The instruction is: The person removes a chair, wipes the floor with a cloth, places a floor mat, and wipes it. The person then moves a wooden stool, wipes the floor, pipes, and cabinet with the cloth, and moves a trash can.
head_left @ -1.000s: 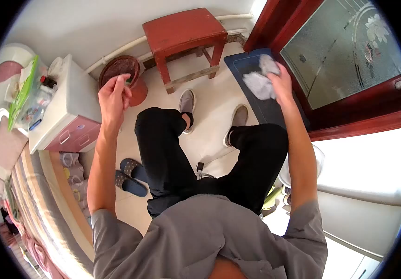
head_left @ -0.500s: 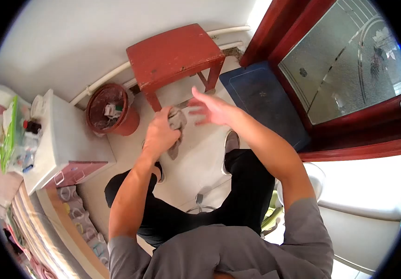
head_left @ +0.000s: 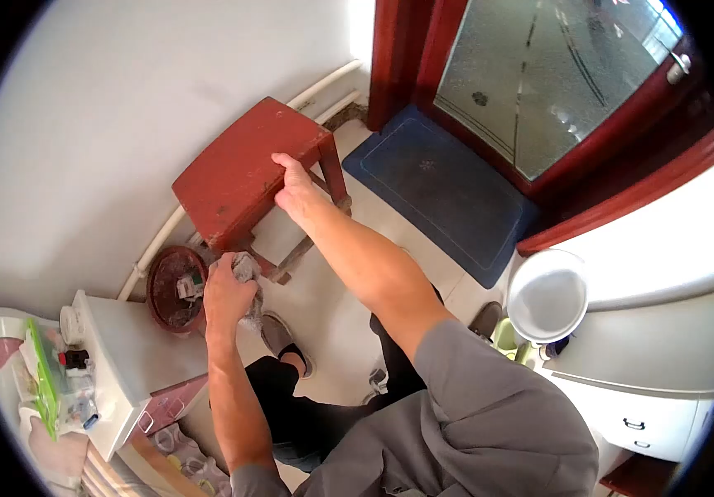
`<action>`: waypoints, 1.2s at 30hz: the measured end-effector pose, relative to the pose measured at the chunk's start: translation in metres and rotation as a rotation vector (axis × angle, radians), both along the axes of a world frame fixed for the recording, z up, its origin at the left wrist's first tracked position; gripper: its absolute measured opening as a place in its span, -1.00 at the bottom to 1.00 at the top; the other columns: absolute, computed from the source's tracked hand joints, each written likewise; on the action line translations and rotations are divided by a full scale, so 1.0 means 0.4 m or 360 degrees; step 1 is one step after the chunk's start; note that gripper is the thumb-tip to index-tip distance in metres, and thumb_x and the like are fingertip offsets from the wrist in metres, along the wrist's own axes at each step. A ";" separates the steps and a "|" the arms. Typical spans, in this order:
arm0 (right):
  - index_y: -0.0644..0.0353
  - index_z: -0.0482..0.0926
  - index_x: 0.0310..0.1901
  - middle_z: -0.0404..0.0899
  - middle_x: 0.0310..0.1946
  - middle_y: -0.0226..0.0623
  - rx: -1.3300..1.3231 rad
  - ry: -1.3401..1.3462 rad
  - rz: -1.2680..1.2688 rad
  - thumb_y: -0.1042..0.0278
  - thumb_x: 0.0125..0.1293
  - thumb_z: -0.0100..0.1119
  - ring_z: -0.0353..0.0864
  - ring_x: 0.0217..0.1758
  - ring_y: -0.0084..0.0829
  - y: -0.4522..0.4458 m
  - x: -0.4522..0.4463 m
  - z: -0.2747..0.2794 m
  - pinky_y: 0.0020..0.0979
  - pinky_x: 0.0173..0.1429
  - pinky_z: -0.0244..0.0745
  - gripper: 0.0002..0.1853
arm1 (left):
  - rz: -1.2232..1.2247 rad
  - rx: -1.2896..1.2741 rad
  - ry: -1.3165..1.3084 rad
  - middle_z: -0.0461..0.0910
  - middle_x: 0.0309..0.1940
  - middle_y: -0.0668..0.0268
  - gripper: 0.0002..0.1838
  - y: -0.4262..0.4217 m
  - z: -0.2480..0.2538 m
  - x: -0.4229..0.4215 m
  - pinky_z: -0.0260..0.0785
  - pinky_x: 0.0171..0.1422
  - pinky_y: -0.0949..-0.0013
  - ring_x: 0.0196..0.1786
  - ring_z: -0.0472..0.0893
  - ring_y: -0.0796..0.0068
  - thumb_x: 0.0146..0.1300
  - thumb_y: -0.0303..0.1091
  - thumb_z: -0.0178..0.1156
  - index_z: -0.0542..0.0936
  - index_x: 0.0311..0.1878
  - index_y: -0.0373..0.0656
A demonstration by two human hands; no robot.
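Observation:
The red wooden stool (head_left: 249,170) stands by the wall. My right hand (head_left: 293,186) is at the stool's front edge, its thumb on the seat top and its fingers hidden below the edge. A crumpled grey cloth (head_left: 249,286) is in my left hand (head_left: 229,290), close to the stool's near corner. Just left of that hand is a reddish-brown bin (head_left: 166,286) with some litter inside.
A dark blue mat (head_left: 444,186) lies before the red-framed glass door (head_left: 531,74). A small cabinet (head_left: 137,340) is at the left, bearing a green-edged bag (head_left: 46,373). At the right are a white basin (head_left: 547,296) and white drawers (head_left: 634,418). Pipes run along the wall.
The cloth passed from my right hand to my left. My right hand has since moved onto the stool's edge, and my left hand with the cloth has come near its corner. The view has turned right.

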State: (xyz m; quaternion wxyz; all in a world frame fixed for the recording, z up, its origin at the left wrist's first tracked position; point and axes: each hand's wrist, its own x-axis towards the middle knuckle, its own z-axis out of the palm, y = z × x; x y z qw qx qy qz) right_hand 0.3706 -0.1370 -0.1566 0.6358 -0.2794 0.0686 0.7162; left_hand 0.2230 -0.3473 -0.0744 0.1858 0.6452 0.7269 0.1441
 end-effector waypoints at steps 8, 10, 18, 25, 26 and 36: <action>0.16 0.56 0.12 0.59 0.18 -0.21 0.0019 0.0076 -0.0129 0.46 0.15 0.30 0.55 0.22 -0.12 -0.020 0.290 0.114 0.08 0.41 0.39 -0.56 | -0.0311 0.0088 -0.0063 0.51 0.18 0.01 -0.38 -0.021 -0.002 0.077 0.46 0.23 0.01 0.18 0.56 -0.13 -0.03 -0.41 0.31 0.54 0.21 -0.09; 0.14 0.58 0.11 0.63 0.13 -0.24 0.0102 0.0088 -0.0198 0.46 0.15 0.27 0.60 0.15 -0.14 -0.069 0.416 0.180 0.05 0.36 0.46 -0.57 | -0.0304 0.0015 -0.0061 0.52 0.17 0.07 -0.40 -0.051 0.016 0.111 0.49 0.18 0.01 0.15 0.58 -0.12 -0.02 -0.42 0.30 0.54 0.20 -0.11; 0.04 0.51 0.27 0.55 0.27 -0.24 0.0273 -0.0147 -0.0717 0.34 0.25 0.15 0.47 0.36 -0.07 -0.071 0.885 0.150 0.21 0.49 0.26 -0.49 | -0.0404 0.0017 -0.0083 0.51 0.18 0.14 -0.43 -0.141 0.073 0.137 0.52 0.16 0.02 0.13 0.59 -0.07 -0.02 -0.44 0.29 0.54 0.18 -0.07; 0.00 0.41 0.36 0.41 0.39 -0.23 0.0180 -0.0257 -0.0952 0.07 0.37 0.00 0.36 0.44 -0.04 -0.071 1.074 0.014 0.15 0.55 0.18 -0.45 | -0.0584 0.0003 0.0013 0.48 0.15 0.21 -0.39 -0.127 0.055 0.155 0.56 0.09 0.06 0.07 0.60 0.01 -0.07 -0.47 0.36 0.51 0.16 -0.03; -0.02 0.42 0.36 0.41 0.38 -0.23 0.0160 -0.0161 -0.1006 0.07 0.37 0.04 0.37 0.43 -0.07 -0.094 1.089 0.007 0.12 0.54 0.21 -0.47 | -0.0606 -0.0024 0.0013 0.48 0.15 0.21 -0.39 -0.122 0.057 0.160 0.56 0.09 0.06 0.07 0.60 0.01 -0.07 -0.47 0.36 0.51 0.16 -0.03; -0.01 0.18 0.52 0.24 0.49 -0.15 -0.0444 -0.0374 -0.0788 -0.19 0.51 -0.11 0.30 0.48 -0.01 -0.150 0.879 0.056 0.21 0.52 0.19 -0.32 | -0.0732 -0.0031 -0.0057 0.53 0.08 0.16 -0.42 -0.073 0.097 0.175 0.53 0.06 0.02 0.06 0.59 -0.08 -0.06 -0.48 0.29 0.52 0.16 -0.09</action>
